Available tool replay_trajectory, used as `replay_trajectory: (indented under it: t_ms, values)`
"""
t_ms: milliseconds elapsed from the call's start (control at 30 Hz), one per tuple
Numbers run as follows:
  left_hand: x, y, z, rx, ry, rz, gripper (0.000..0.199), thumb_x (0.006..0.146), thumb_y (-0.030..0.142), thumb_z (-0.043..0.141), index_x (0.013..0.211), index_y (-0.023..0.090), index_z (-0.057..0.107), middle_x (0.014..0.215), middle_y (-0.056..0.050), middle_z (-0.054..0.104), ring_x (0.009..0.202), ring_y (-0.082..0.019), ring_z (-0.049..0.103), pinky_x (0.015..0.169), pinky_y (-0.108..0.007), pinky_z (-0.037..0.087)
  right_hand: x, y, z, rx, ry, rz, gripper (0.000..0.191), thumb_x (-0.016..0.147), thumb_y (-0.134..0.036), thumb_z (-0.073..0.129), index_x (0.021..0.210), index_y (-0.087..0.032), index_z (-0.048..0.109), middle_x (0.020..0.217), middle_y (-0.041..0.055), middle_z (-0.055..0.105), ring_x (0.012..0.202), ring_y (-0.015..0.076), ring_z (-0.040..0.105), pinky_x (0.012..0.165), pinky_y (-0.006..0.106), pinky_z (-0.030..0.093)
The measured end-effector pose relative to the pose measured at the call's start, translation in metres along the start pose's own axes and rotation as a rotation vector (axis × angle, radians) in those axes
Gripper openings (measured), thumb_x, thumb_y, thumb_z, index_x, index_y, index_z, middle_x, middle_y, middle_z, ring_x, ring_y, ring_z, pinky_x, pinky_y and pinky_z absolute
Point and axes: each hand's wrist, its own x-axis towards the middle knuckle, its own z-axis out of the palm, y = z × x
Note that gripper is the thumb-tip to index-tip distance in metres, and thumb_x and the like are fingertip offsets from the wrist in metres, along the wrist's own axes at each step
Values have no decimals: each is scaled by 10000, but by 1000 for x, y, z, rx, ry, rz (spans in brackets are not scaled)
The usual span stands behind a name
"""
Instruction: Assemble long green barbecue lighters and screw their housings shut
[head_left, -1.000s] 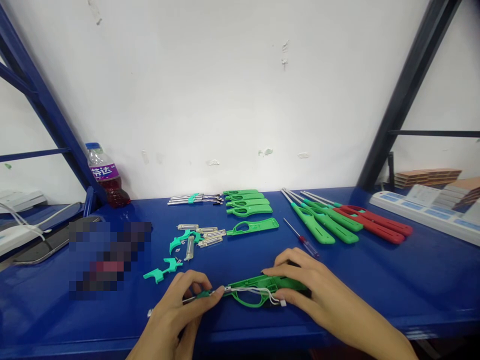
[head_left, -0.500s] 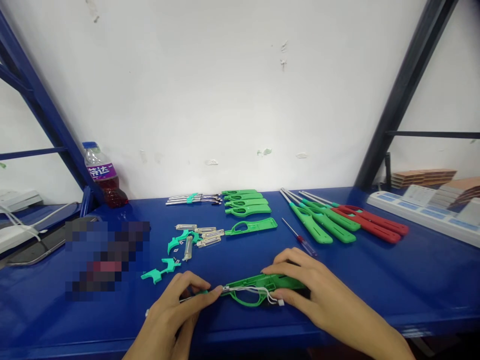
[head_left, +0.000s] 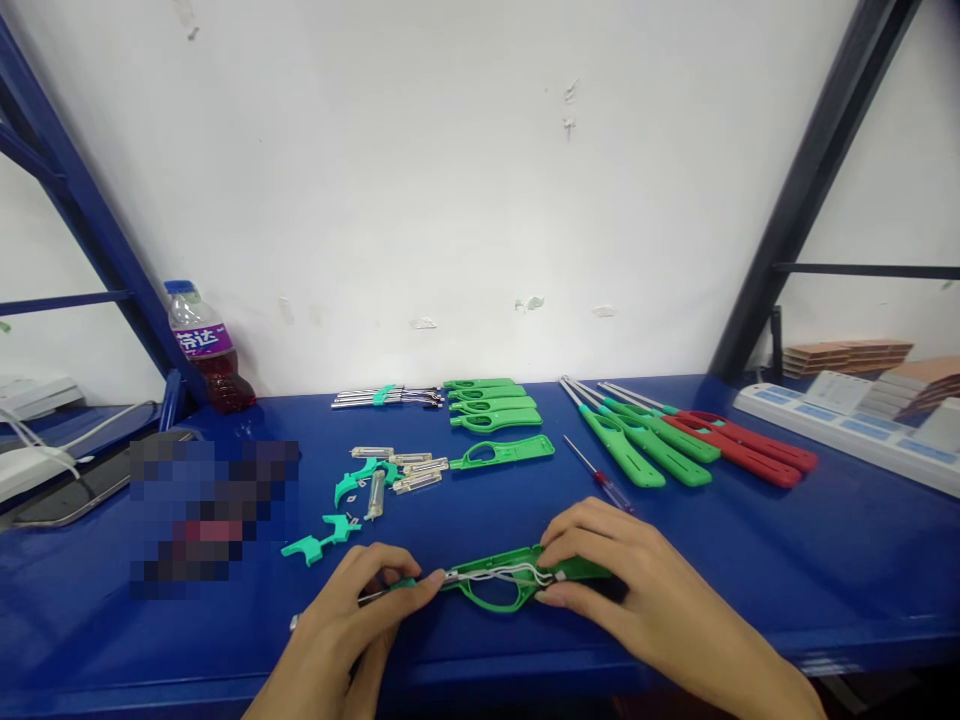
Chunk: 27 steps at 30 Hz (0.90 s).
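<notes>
Left hand [head_left: 367, 605] pinched a metal rod [head_left: 373, 597] at the open green handle [head_left: 511, 559] near the tabletop's [head_left: 720, 560] front; right hand's [head_left: 622, 560] thumb and fingertips straddled white wires [head_left: 502, 572], grip unclear.

Two white wires [head_left: 499, 573] have moved within the green lighter handle half [head_left: 517, 554]. Half a second ago their right ends curved toward the viewer, and the small white connector [head_left: 559, 577] stuck out past the near edge. Now the connector sits farther back, over the handle half, and the wires run straighter. On the right hand [head_left: 600, 560], the index fingertip has come nearer and the thumb tip has shifted slightly left.
</notes>
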Motion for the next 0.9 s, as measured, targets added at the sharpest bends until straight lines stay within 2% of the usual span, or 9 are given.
replay_trajectory:
  t_ms: [133, 433, 633, 900]
  values:
    - [0, 0, 0, 12, -16, 17, 413, 1067, 177, 467, 1237, 374, 788, 1160, -48, 694, 979, -158, 718, 831, -211, 590, 0, 1, 0, 7, 37, -81, 77, 1063, -349, 660, 1026, -299, 706, 1062, -43, 721, 1001, 149, 651, 912, 282, 478]
    - [-2, -3, -2, 16, -70, 7, 435, 1072, 195, 461, 1334, 403, 738, 1197, -42, 675, 1007, -149, 715, 842, -203, 584, 2, 1, 2, -18, 61, -103, 66, 1076, -326, 637, 1046, -302, 692, 1031, -57, 730, 956, 148, 651, 879, 284, 474]
    - [-2, -3, -2, -1, -69, -11, 426, 1061, 197, 476, 1309, 403, 755, 1194, -40, 687, 983, -157, 721, 798, -203, 588, 2, 0, 4, -66, 110, -138, 61, 1076, -309, 636, 1051, -285, 686, 999, -47, 736, 911, 151, 661, 837, 288, 476]
    - [-1, 0, -4, 5, -93, -33, 422, 1062, 199, 475, 1305, 387, 764, 1205, -57, 689, 1003, -170, 720, 826, -224, 596, 4, 1, 5, -100, 162, -201, 59, 1077, -271, 628, 1060, -265, 684, 990, -35, 749, 872, 153, 662, 820, 300, 478]
